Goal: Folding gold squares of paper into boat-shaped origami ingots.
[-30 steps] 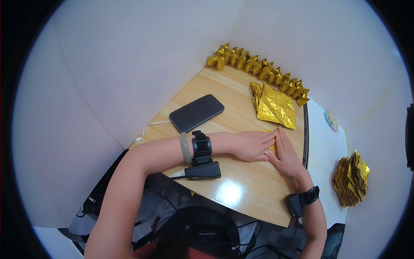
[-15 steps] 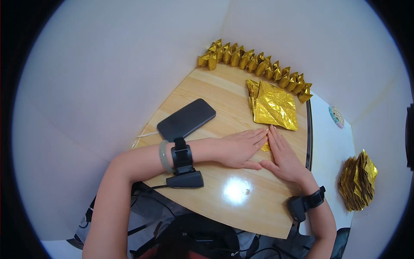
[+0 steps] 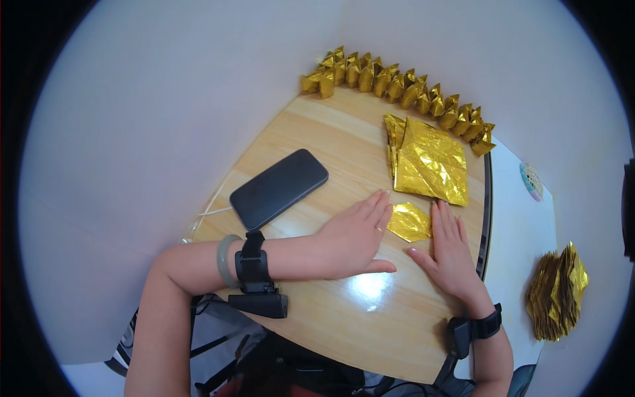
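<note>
A small folded piece of gold foil paper [image 3: 409,222] lies flat on the wooden table between my two hands. My left hand [image 3: 357,235] rests flat at its left edge, fingers straight and thumb apart. On the other side my right hand [image 3: 451,255] lies palm down, its fingertips by the paper's right edge and its thumb spread out. Neither hand grips anything. Just beyond the hands is a stack of square gold foil sheets [image 3: 433,162], creased and shiny.
Several folded gold foil pieces [image 3: 397,86] stand in a row along the far table edge. A black phone [image 3: 279,188] with a white cable lies at left. On the white surface at right are a bundle of folded gold foil [image 3: 557,294] and a small woven item [image 3: 531,182].
My hands have moved apart, left hand leftward and right hand rightward, uncovering the folded foil paper that they mostly covered. The whole view has shifted slightly.
</note>
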`<state>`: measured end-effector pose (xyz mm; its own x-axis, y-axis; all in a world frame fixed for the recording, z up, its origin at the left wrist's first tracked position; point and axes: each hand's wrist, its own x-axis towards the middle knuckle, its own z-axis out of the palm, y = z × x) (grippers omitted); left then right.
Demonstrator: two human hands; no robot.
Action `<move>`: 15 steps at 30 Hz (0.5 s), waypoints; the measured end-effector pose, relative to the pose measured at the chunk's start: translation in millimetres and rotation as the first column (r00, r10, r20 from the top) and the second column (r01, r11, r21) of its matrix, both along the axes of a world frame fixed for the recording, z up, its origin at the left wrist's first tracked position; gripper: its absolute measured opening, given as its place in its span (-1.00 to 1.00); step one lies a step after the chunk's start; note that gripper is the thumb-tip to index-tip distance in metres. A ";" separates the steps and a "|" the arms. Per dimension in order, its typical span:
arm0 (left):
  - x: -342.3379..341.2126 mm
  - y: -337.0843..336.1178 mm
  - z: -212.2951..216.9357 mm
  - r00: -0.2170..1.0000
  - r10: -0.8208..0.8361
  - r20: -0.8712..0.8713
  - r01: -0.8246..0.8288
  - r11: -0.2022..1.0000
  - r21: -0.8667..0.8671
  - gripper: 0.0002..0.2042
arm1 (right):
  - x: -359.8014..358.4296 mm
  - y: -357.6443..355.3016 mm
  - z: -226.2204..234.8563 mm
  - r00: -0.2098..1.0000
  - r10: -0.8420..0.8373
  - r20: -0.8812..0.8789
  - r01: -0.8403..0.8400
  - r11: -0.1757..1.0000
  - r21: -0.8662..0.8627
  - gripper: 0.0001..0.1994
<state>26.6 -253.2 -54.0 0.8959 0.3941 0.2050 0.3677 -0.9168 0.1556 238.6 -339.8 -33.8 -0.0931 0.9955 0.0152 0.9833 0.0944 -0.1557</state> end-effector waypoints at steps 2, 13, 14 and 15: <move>1.7 0.7 0.1 1.000 -0.007 -0.004 0.007 1.000 0.018 -0.16 | 2.6 -1.1 -1.2 0.999 -0.039 -0.017 0.039 0.999 0.010 -0.15; 6.0 13.5 6.3 0.995 0.001 0.100 -0.008 0.998 0.064 -0.47 | 3.2 1.9 -1.1 0.970 0.186 -0.156 -0.138 0.951 0.277 -0.54; 7.0 13.1 7.9 0.995 -0.002 0.100 -0.004 0.998 0.064 -0.47 | 3.6 1.7 -1.4 0.963 0.220 -0.153 -0.166 0.939 0.302 -0.58; 7.8 12.6 10.8 0.990 -0.036 0.133 0.032 0.999 0.029 -0.51 | 3.8 1.5 -1.5 0.956 0.255 -0.149 -0.195 0.924 0.327 -0.61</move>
